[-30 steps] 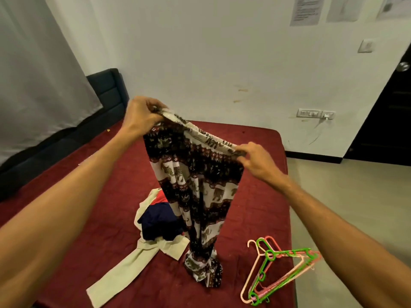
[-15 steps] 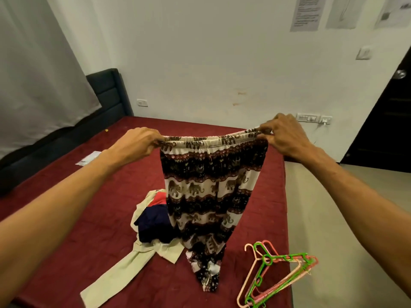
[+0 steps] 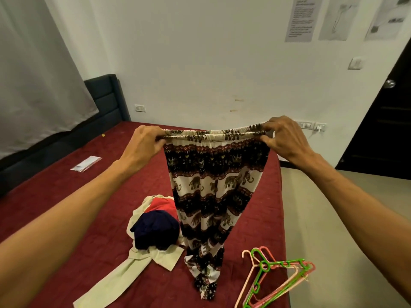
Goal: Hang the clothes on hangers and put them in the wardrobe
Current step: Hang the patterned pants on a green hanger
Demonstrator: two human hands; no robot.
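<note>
Maroon-covered bed (image 3: 44, 178) at centre; dark padded headboard (image 3: 106, 96) at 10 o'clock beside a grey curtain (image 3: 33, 74); white wall (image 3: 200, 52) at 12 o'clock bearing paper sheets (image 3: 302, 18); dark door (image 3: 382, 130) at 3 o'clock; pale floor (image 3: 311, 230) at 4 o'clock.

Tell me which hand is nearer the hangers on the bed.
Right. The right hand grips the trousers at the waistband end on the side of the hangers; the left hand grips the opposite end, beyond the hanging cloth.

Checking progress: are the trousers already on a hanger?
No: the left hand and right hand hold the trousers up, and the hangers lie on the bed.
</note>
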